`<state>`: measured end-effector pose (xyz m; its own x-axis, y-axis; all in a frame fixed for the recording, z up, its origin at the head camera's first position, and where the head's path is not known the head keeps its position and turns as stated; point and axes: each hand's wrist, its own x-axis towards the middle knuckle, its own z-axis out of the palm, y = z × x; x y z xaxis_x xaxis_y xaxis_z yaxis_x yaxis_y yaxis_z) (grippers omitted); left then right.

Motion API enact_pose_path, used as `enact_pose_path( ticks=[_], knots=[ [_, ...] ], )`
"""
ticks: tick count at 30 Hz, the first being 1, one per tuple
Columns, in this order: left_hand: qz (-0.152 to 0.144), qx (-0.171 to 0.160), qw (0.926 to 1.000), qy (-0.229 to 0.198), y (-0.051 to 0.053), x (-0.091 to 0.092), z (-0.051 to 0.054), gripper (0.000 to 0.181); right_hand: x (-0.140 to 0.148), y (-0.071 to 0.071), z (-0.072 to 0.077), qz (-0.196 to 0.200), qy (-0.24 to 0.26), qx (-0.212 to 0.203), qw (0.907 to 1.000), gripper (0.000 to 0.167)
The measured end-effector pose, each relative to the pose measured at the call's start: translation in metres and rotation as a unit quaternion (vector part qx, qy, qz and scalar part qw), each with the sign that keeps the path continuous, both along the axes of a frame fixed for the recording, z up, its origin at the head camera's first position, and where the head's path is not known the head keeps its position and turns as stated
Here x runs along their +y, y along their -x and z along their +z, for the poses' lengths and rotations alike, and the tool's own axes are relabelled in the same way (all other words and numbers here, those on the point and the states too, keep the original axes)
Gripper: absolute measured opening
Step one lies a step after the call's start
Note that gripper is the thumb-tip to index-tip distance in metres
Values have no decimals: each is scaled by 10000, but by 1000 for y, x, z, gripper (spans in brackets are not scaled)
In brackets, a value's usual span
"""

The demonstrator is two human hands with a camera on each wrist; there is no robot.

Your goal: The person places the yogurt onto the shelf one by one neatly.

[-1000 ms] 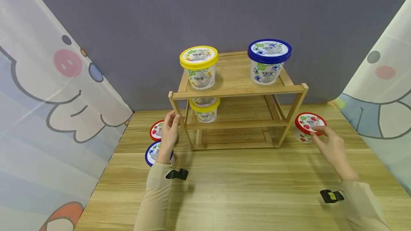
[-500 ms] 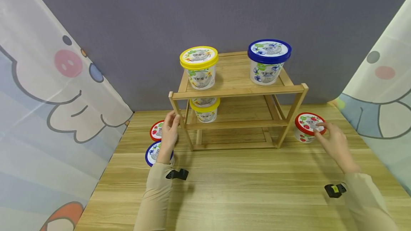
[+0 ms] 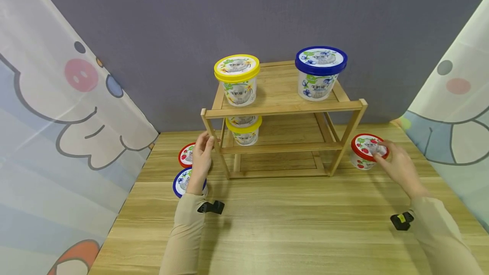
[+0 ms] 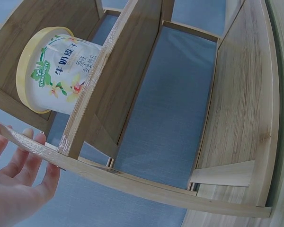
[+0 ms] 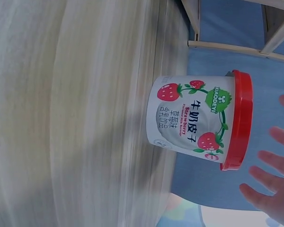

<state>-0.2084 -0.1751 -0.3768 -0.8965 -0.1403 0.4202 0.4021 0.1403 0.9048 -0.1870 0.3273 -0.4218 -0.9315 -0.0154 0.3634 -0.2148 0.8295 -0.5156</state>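
Note:
In the head view, my left hand (image 3: 202, 154) is at the front left post of a wooden shelf rack (image 3: 282, 150). The left wrist view shows this hand (image 4: 23, 177) gripping the post (image 4: 109, 177) between thumb and fingers, beside a yellow-lidded tub (image 4: 64, 71) on a shelf. My right hand (image 3: 401, 166) is over the right edge of a red-lidded strawberry tub (image 3: 368, 150), upright on the table. Seen from the right wrist, the fingers of this hand (image 5: 274, 182) are spread above the tub's lid (image 5: 239, 120), with a gap between.
A yellow-lidded tub (image 3: 237, 79) and a blue-lidded tub (image 3: 321, 73) stand on the top shelf; yellow-lidded tubs (image 3: 244, 133) are on the shelf below. Left of the rack, another red-lidded tub (image 3: 186, 155) and a blue-lidded tub (image 3: 182, 182) stand on the table (image 3: 290, 228).
My right hand has shifted slightly away and to the right over the red-lidded tub, its wrist further forward. The left hand and the rack have stayed in place.

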Motion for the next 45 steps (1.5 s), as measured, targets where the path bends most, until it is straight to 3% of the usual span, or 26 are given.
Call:
enact_pose_path(
  ticks=[12,22,33,40,45],
  knots=[
    [-30,-127,9999,14,-1,1,1,31,2,9,-3,191,-167,-842,9961,66],
    [-80,-49,10000,-14,2,1,0,33,4,12,-6,232,-296,-1195,9921,71],
    [-29,-166,9998,-42,0,1,3,30,3,14,-9,93,-559,-1074,9926,71],
    [-23,-128,9999,-5,0,0,2,31,-12,13,-12,-384,-702,-700,9943,70],
    [-2,-78,9999,64,-1,0,1,31,-23,12,-12,-760,-797,-726,9913,72]
  ],
)
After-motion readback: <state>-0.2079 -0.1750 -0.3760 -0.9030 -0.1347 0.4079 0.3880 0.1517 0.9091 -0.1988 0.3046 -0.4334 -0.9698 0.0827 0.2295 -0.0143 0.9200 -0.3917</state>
